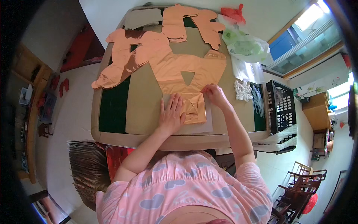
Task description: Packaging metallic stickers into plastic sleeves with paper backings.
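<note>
A flat, shiny rose-gold foil balloon (171,69) with a triangular cutout lies across the middle of the table. Its near end is folded into a rectangular flap (194,108) with a creased, wrinkled surface. Part of a pale sheet (207,125) shows beneath that flap. My left hand (171,112) rests flat on the left side of the flap, fingers stretched out. At the flap's upper right corner, my right hand (215,96) pinches the foil edge between thumb and fingers.
More flat foil balloons (128,56) lie at the far left and far middle (174,23). Behind stands a stack of grey sheets (143,18). To the right are clear plastic bags (246,46), small white pieces (243,90), thin clear strips (257,100) and a black crate (281,108).
</note>
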### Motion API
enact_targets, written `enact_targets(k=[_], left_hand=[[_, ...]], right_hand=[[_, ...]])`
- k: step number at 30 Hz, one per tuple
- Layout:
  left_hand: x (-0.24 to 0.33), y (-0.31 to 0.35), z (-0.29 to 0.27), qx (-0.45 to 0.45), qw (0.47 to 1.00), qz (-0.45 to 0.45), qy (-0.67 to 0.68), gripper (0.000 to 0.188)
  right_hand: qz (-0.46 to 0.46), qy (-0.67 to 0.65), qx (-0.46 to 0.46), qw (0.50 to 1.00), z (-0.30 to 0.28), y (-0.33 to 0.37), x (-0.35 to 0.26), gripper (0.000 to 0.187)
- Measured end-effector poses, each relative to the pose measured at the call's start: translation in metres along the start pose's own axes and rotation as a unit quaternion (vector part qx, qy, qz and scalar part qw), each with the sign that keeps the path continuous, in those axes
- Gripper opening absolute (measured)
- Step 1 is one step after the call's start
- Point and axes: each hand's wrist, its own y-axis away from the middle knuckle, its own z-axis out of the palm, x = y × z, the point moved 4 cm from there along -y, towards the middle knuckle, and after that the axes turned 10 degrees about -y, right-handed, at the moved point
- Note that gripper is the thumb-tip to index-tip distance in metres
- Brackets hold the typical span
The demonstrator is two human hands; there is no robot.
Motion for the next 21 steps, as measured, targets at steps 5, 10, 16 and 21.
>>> enact_targets(k=[5,10,16,21], left_hand=[[0.000,0.001,0.000,0.006,1.000,-0.010,-0.002,0.065],[0.001,0.000,-0.003,-0.012,1.000,-0.021,-0.001,0.063],[0.000,-0.001,-0.006,-0.013,1.000,-0.024,0.008,0.066],[-0.010,0.001,-0.011,-0.030,0.999,-0.015,-0.013,0.061]], right_hand=[[-0.097,0.113,0.094,0.984,0.006,0.011,-0.019,0.014],[-0.135,0.182,0.022,0.974,0.054,0.056,-0.033,0.044],[-0.113,0.219,0.021,0.969,0.057,0.064,-0.034,0.053],[-0.103,0.231,0.014,0.967,0.058,0.063,-0.031,0.052]])
